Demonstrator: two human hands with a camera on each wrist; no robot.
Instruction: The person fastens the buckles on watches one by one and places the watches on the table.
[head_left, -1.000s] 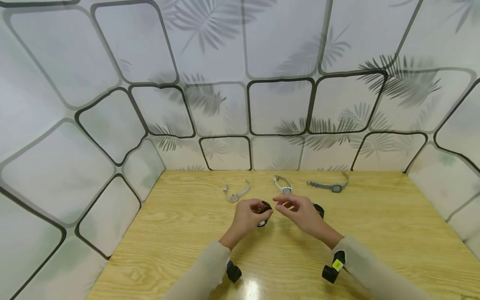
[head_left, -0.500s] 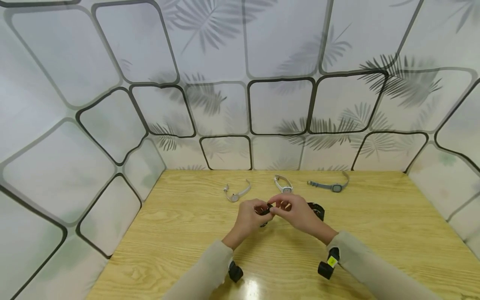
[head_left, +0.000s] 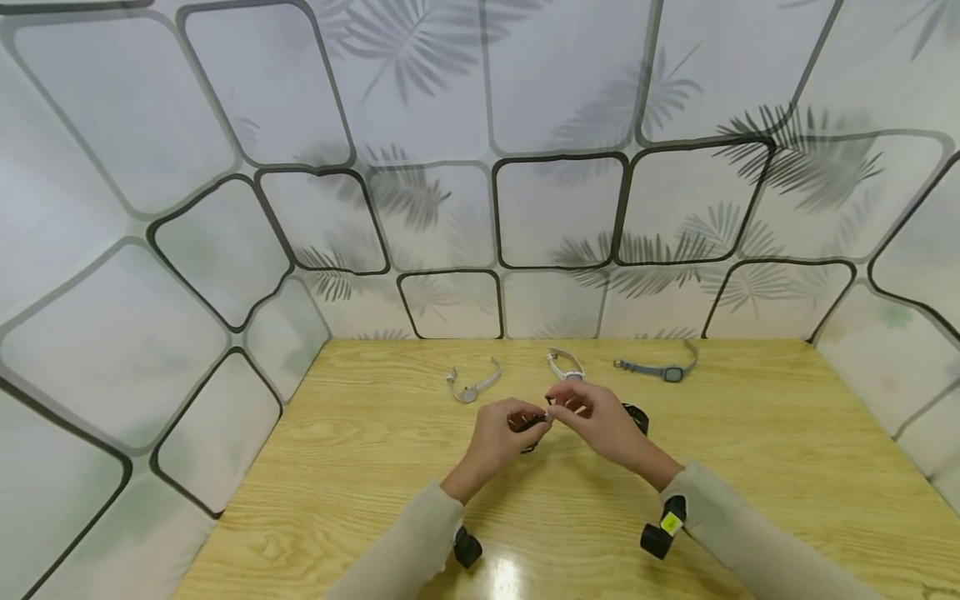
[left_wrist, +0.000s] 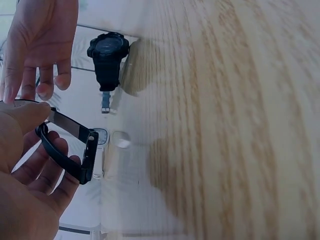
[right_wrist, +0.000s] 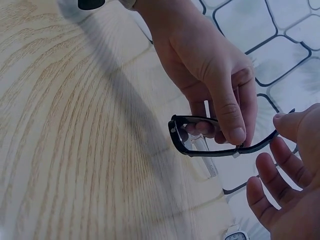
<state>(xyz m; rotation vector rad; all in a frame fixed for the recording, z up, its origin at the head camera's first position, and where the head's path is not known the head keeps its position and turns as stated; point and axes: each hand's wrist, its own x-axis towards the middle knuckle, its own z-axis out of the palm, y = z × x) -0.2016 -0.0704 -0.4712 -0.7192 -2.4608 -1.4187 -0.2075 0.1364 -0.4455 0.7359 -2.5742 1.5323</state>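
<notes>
My left hand (head_left: 498, 429) grips a black wristwatch (right_wrist: 176, 136) by its strap, raised over the table, its case hanging at the lower end of the loop. The strap (right_wrist: 262, 145) runs through a small buckle between the left thumb and fingers. At the strap's free end, my right hand (head_left: 603, 421) pinches the tip between thumb and forefinger; its other fingers are spread in the right wrist view. Part of the watch is hidden by the left fingers in the head view.
A second, bulkier black watch (left_wrist: 108, 55) stands on the wooden table (head_left: 352, 475) behind the right hand. Farther back lie a pale thin-strapped watch (head_left: 470, 393), a white watch (head_left: 566, 364) and a blue-grey watch (head_left: 672, 374). A patterned wall (head_left: 555, 217) rises behind.
The right hand was apart from the watch a second ago, then came left to the strap; now it pinches the strap tip. The left hand has tilted the watch slightly.
</notes>
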